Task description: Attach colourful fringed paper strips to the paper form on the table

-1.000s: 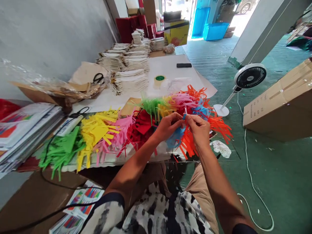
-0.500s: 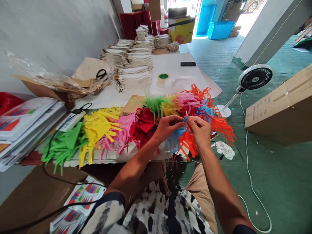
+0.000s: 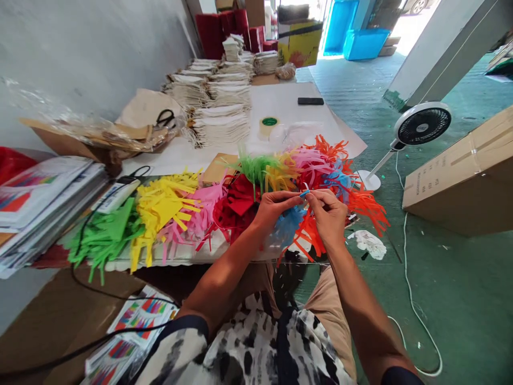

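My left hand (image 3: 276, 209) and my right hand (image 3: 329, 215) meet over the near edge of the table, both pinching the twisted top of a blue paper tassel (image 3: 289, 225). Its fringe hangs below my left fingers. A short white strip (image 3: 306, 186) sticks up between my fingertips. Beneath my right hand lies an orange tassel (image 3: 313, 233), partly covered by it. Red fringed paper (image 3: 237, 204) is just left of my left hand. Beyond my hands, a pile of finished-looking tassels includes green (image 3: 257, 170), pink (image 3: 308, 160) and orange fringe (image 3: 366, 207).
Further left lie pink (image 3: 188, 224), yellow (image 3: 162, 208) and green fringed paper (image 3: 105, 235). Stacked white bundles (image 3: 222, 125), a tape roll (image 3: 268, 127), scissors (image 3: 165, 117) and a black phone-like object (image 3: 310, 101) sit farther back. A white fan (image 3: 422, 124) stands at right by a cardboard box (image 3: 460, 171).
My hands stay close together at the blue tassel's top, with slight finger movement. More of the blue fringe shows below my left hand. The view has shifted slightly.
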`<state>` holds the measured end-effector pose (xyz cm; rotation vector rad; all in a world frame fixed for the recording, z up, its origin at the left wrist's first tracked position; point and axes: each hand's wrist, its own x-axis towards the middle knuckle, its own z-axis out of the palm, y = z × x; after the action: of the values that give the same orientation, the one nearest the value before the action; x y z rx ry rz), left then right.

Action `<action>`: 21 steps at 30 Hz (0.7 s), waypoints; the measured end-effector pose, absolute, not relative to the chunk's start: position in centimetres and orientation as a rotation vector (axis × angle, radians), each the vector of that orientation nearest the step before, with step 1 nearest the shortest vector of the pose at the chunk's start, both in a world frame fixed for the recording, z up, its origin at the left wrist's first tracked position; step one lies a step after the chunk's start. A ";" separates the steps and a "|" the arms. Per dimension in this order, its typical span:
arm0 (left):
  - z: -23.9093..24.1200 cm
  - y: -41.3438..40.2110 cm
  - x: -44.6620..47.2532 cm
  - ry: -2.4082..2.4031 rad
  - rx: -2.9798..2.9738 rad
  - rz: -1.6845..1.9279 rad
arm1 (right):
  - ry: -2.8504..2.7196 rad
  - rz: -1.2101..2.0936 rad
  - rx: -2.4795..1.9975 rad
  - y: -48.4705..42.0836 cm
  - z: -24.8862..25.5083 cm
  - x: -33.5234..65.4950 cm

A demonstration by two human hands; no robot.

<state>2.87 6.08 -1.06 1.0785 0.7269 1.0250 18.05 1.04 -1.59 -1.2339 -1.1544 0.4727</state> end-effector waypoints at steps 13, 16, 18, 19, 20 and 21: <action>-1.2 5.4 2.6 0.913 1.455 1.146 | -1.242 0.415 -1.336 0.5 -1.4 18.2; -1.3 4.8 2.5 1.010 1.862 1.247 | -1.282 0.333 -1.433 0.2 -1.2 17.8; -1.5 4.5 2.5 1.080 2.044 1.258 | -1.313 0.257 -1.480 0.0 -1.2 17.7; -1.5 4.4 2.5 1.112 2.096 1.256 | -1.320 0.230 -1.492 -0.1 -1.2 17.7; -1.6 4.3 2.6 1.136 2.123 1.256 | -1.320 0.223 -1.493 -0.2 -1.1 17.7; -1.6 4.2 2.7 1.144 2.130 1.257 | -1.313 0.240 -1.485 -0.3 -1.1 17.7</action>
<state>2.66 4.17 -1.64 2.1297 1.1441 1.2573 17.65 -0.28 -1.08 -1.4847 -1.3135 0.2404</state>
